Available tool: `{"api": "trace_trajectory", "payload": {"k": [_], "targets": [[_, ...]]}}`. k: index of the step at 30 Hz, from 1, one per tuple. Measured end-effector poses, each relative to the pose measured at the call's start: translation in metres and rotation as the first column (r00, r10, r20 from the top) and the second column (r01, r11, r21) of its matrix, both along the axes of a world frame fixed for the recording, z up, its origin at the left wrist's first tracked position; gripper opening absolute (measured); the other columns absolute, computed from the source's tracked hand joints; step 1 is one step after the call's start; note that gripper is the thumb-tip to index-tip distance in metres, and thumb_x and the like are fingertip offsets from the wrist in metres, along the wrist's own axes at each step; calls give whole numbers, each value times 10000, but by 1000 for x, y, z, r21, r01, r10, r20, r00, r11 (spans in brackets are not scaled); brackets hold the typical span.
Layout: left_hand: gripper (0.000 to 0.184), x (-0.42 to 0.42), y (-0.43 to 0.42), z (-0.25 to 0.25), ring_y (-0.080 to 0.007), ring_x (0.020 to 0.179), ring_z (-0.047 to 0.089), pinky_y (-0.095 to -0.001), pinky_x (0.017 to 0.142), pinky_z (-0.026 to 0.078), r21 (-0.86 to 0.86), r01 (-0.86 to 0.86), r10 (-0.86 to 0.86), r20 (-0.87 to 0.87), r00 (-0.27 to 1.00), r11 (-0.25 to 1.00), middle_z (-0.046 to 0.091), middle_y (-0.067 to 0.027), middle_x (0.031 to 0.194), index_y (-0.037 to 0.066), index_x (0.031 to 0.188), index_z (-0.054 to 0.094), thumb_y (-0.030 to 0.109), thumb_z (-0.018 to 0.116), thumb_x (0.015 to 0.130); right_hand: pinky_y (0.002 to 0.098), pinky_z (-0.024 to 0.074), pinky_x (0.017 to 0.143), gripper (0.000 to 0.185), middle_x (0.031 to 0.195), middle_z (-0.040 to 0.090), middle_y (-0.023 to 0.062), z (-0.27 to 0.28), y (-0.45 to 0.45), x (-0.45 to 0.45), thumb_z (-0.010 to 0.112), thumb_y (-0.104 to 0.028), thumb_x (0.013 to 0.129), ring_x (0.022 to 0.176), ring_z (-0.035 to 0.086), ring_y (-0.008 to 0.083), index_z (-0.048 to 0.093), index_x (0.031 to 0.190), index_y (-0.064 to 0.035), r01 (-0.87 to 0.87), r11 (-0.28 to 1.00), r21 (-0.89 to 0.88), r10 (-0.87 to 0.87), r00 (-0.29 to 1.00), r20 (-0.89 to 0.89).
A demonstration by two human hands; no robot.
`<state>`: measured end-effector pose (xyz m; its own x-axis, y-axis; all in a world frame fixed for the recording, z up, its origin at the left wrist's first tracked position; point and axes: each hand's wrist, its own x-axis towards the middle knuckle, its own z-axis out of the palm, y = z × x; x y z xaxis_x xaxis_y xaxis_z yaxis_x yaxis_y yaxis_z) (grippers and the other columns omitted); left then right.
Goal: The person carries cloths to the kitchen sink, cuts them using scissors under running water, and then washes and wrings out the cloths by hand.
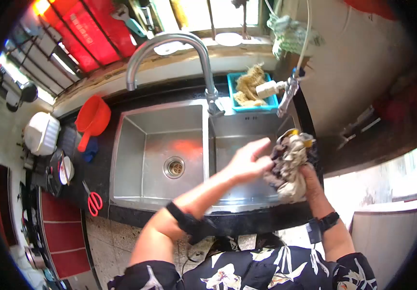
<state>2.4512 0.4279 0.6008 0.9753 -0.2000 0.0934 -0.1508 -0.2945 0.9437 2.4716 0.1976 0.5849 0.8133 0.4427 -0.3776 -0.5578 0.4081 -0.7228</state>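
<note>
A crumpled bundle of rags (293, 164), beige and dark with a bit of yellow on top, is over the right edge of the sink. My right hand (310, 181) grips it from the right and below, the fingers mostly hidden behind the cloth. Just left of the bundle is my left hand (251, 162), slightly blurred, its fingers apart and their tips close to the cloth. I cannot tell whether they touch it. Below both hands lies the right basin (237, 145) of the steel sink.
A curved faucet (169, 38) rises behind the left basin (157, 145). The blue tray (232, 92) with a tan fibrous scrubber (252, 87) stands behind the right basin, near a wall tap (289, 92). Red-handled scissors (94, 203) and a red dipper (94, 116) are at left.
</note>
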Motion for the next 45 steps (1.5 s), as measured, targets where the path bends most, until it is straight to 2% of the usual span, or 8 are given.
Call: {"api": "trace_trajectory", "payload": {"k": [3,6,14,16,25,34,40,45], "targets": [[286,48,44,49,-156,822,538,-270,732,441,-102,-241,261,395,881,965,559,-81,923,20,986,554,51,568,702,350,501,744,425,974,558,122,-3,-27,-5,537,-77,659,835,583,226,488,1075,-4,101,993,-63,-99,995,29],[356,118,67,91,-271,858,539,-320,746,445,246,-457,191,669,718,855,504,-162,1053,32,1063,505,109,555,719,354,501,725,418,937,554,106,-29,-42,-5,540,-12,632,832,575,222,482,1046,4,213,957,-195,-200,976,85],[584,253,99,63,-312,1182,306,-426,964,266,618,-648,-51,740,671,445,432,-89,1207,165,1223,388,394,589,725,330,479,731,359,935,566,54,-49,-43,-19,600,-1,658,825,565,177,525,1008,-22,264,901,-345,-201,958,205],[537,266,102,49,-323,1213,256,-423,1000,215,775,-456,-45,525,850,437,347,-117,1290,140,1204,433,421,539,758,336,484,726,387,938,567,63,-57,-50,-20,605,-16,663,800,577,188,507,1038,-24,280,935,-218,-245,954,174],[173,267,104,40,-249,763,548,-363,660,444,497,-848,-276,854,441,185,557,-97,776,74,751,596,31,520,602,335,457,798,557,1052,512,73,-64,-56,-19,613,-94,656,944,528,195,395,1164,-28,252,959,-131,-245,967,66],[283,41,67,42,-308,769,507,-375,644,437,542,-436,-7,633,774,719,501,-124,803,74,879,498,-9,478,609,346,451,807,513,1046,532,95,-75,-74,-17,576,-251,699,928,543,217,445,1138,-20,38,995,-97,-34,999,40],[164,-88,190,-84,-295,794,533,-381,691,445,900,-143,509,-97,855,411,548,-118,765,96,780,566,35,526,633,344,451,807,562,1034,535,109,-81,-81,-14,575,-337,695,919,548,219,443,1135,-13,39,978,-204,-12,991,131],[181,-84,241,-185,-292,932,503,-396,750,441,922,-26,404,-145,903,387,533,-107,968,107,845,568,72,539,670,340,460,780,473,1008,530,81,-76,-71,-22,508,-354,761,898,545,208,439,1119,-53,134,971,-199,-100,980,173]]}}
